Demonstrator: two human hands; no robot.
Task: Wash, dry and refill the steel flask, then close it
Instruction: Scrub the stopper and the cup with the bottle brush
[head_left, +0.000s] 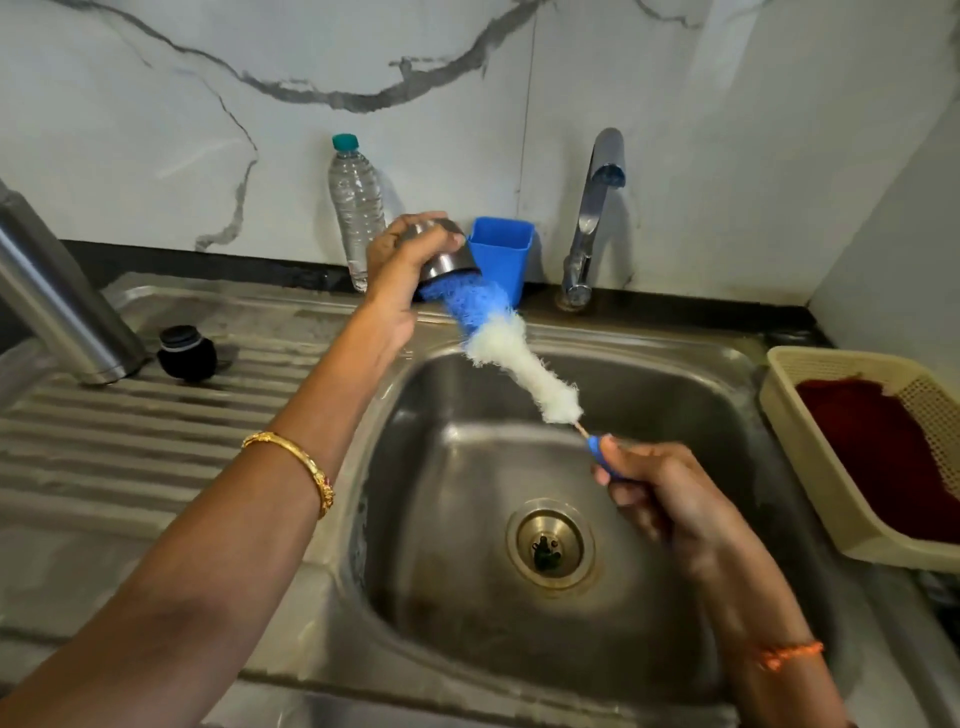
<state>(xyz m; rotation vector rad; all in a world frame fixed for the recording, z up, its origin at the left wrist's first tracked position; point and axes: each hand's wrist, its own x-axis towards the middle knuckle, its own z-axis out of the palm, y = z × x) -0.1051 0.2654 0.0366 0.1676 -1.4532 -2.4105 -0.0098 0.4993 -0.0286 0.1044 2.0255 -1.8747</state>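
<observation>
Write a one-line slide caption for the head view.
Over the sink, the left hand holds a steel cup-lid while the right hand works a bottle brush into it.

We see even, soft daylight-like light with faint shadows. Dull glare lies on the sink (597, 395) basin at six o'clock. Motion blur smears the brush (514, 353) and drainboard ridges, and wide-angle distortion bends the edges.

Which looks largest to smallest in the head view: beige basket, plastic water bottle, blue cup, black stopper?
1. beige basket, though nearer the camera and cut off
2. plastic water bottle
3. blue cup
4. black stopper
</observation>
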